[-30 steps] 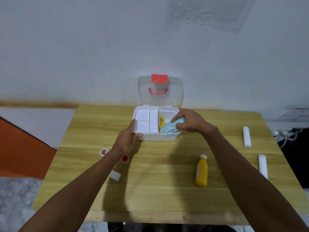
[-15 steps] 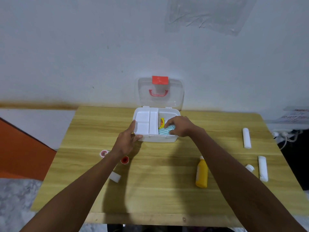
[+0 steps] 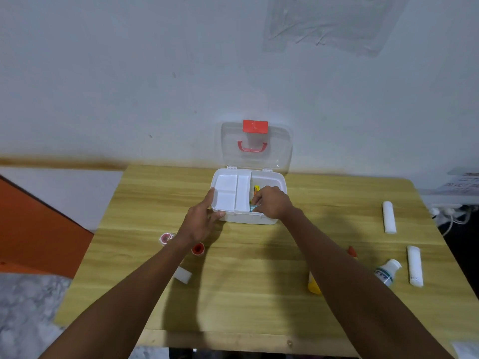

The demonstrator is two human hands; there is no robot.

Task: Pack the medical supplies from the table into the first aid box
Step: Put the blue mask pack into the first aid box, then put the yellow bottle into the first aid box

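At the far edge of the wooden table (image 3: 246, 307) the first aid box (image 3: 243, 218) stood with its clear lid (image 3: 259, 161) raised against the wall. The left hand (image 3: 199, 221) gripped the box's front left corner, thumb on the front wall. The right hand (image 3: 272, 203) reached into the right compartment, fingers curled over a teal packet (image 3: 252, 209) beside a yellow item (image 3: 256, 188). On the table lay a yellow bottle (image 3: 314, 286), two white bandage rolls (image 3: 389, 216), and a small white bottle (image 3: 387, 272) whose blue-green label was too blurred to read.
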